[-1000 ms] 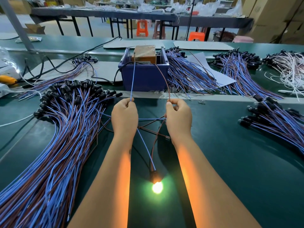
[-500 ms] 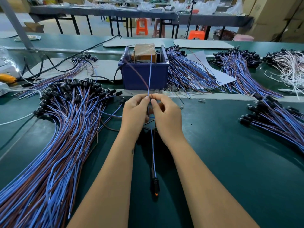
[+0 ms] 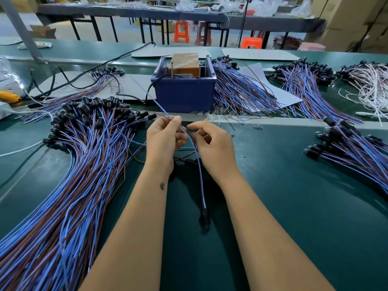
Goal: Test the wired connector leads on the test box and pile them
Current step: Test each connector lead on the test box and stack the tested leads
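Matt green table (image 3: 294, 206); glossy blue plastic bin (image 3: 184, 95).

Workshop surroundings beyond the green desk (image 3: 294, 206).

A yellow tool (image 3: 9, 97) lies at the desk's far left edge beside a crumpled clear plastic bag (image 3: 8, 77), with a black power cable (image 3: 88, 69) snaking across grey cardboard sheets (image 3: 259, 53) laid flat on the surface. A white paper sheet (image 3: 281, 95) lies right of centre, and a white marker pen (image 3: 369, 114) rests near the right edge. Behind, a long dark desk (image 3: 130, 11) carries plastic-wrapped clutter; orange plastic stools (image 3: 181, 31) stand under it, and tall brown cardboard cartons (image 3: 352, 19) are stacked at the far right. A grey metal post (image 3: 20, 28) slants upward at the left.
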The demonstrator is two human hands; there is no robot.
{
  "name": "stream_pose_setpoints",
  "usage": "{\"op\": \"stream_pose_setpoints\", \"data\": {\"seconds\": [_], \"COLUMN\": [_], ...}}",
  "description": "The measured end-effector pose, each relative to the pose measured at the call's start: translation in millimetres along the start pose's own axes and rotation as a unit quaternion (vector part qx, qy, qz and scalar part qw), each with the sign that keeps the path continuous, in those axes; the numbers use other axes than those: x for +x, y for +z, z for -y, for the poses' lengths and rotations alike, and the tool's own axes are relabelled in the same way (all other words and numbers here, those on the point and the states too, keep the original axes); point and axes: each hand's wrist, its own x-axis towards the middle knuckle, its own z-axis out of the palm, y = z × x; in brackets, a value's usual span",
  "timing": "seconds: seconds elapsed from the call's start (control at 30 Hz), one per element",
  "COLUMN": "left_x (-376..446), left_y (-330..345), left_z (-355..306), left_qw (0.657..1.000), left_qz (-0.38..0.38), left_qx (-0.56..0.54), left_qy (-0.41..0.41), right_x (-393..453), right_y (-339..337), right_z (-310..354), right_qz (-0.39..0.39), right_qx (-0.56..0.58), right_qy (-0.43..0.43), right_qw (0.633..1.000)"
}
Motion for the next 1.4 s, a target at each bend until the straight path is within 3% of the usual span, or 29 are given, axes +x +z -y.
{"op": "stream_pose_setpoints", "data": {"seconds": [0.2, 0.3, 0.43, 0.63, 0.8, 0.9, 0.97, 1.03, 1.13, 1.23, 1.3, 1.4], "left_x": [4.0, 4.3, 5.8, 6.1, 5.4, 2.8, -2.6, -11.2, -22.2, -23.2, -21.8, -22.8], "left_y": [-7.0, -7.5, -7.2, -6.9, -5.3, -3.5, -1.1, 4.5, 12.1, 14.8, 16.5, 19.7], "left_z": [-5.1, -4.3, -2.8, 0.5, -1.3, 0.4, 3.2, 6.0, 5.2, 7.3, 12.0, 17.4], "left_qw": [0.993, 0.992, 0.993, 0.995, 0.996, 0.996, 0.961, 0.912, 0.877, 0.806, 0.765, 0.751], "left_qz": [-0.02, -0.017, -0.03, -0.026, -0.05, -0.028, -0.028, -0.061, -0.078, -0.034, 0.028, 0.096], "left_qx": [-0.111, -0.123, -0.116, -0.092, -0.063, 0.084, 0.275, 0.396, 0.413, 0.48, 0.553, 0.586], "left_qy": [-0.012, -0.008, -0.003, -0.023, -0.034, -0.031, 0.009, 0.085, 0.232, 0.345, 0.329, 0.288], "right_x": [0.9, -0.3, -2.5, -1.8, 2.2, 5.9, 7.7, 8.6, 9.4, 11.2, 11.4, 10.7], "right_y": [-2.7, -3.6, -1.9, -8.4, -15.6, -17.7, -18.8, -20.4, -22.2, -23.7, -23.8, -23.4], "right_z": [-6.9, -7.5, -1.0, 8.8, 6.3, 4.1, 2.7, 0.2, -3.0, -4.3, -3.8, -4.6], "right_qz": [0.02, 0.042, 0.082, -0.002, -0.065, -0.096, -0.113, -0.131, -0.146, -0.143, -0.138, -0.139], "right_qx": [0.015, -0.021, 0.011, 0.213, 0.254, 0.274, 0.283, 0.277, 0.255, 0.239, 0.228, 0.154], "right_qy": [0.044, 0.032, 0.031, 0.055, 0.116, 0.147, 0.169, 0.186, 0.205, 0.211, 0.211, 0.205], "right_qw": [0.999, 0.998, 0.996, 0.976, 0.958, 0.946, 0.937, 0.934, 0.934, 0.937, 0.94, 0.957]}}
